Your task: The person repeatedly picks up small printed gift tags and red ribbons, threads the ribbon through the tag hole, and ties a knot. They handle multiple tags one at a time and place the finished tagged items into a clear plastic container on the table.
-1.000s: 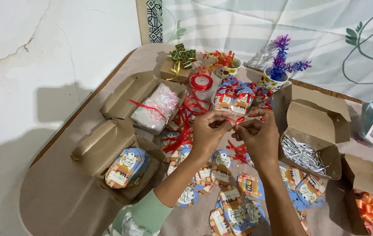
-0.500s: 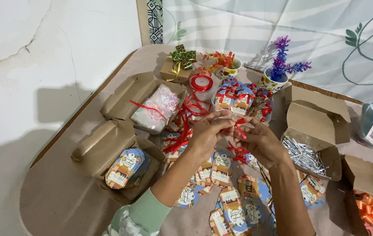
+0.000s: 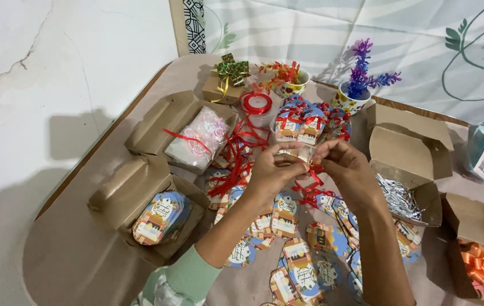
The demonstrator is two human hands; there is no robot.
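Observation:
My left hand [image 3: 273, 170] and my right hand [image 3: 347, 170] meet over the middle of the table, fingertips pinching a small paper tag [image 3: 303, 154] between them. A red ribbon [image 3: 309, 190] hangs from the tag, below my fingers. Under my forearms lie several colourful printed tags [image 3: 284, 215]. Just beyond my hands sits a pile of tags tied with red ribbon [image 3: 301, 122]. A red ribbon spool [image 3: 257, 105] and a tangle of loose red ribbon [image 3: 236, 153] lie to the left of my left hand.
Open brown cardboard boxes stand around: one with a clear bag [image 3: 196, 141], one with a tag [image 3: 159, 218], one with silver shreds [image 3: 400, 195], one with an orange bow [image 3: 480, 263]. Two cups with decorative flowers [image 3: 358, 93] and a small gift box [image 3: 225, 85] stand at the back.
My hands have lifted slightly and drawn closer together on the tag, with the red ribbon now hanging lower beneath them. The view has shifted a little.

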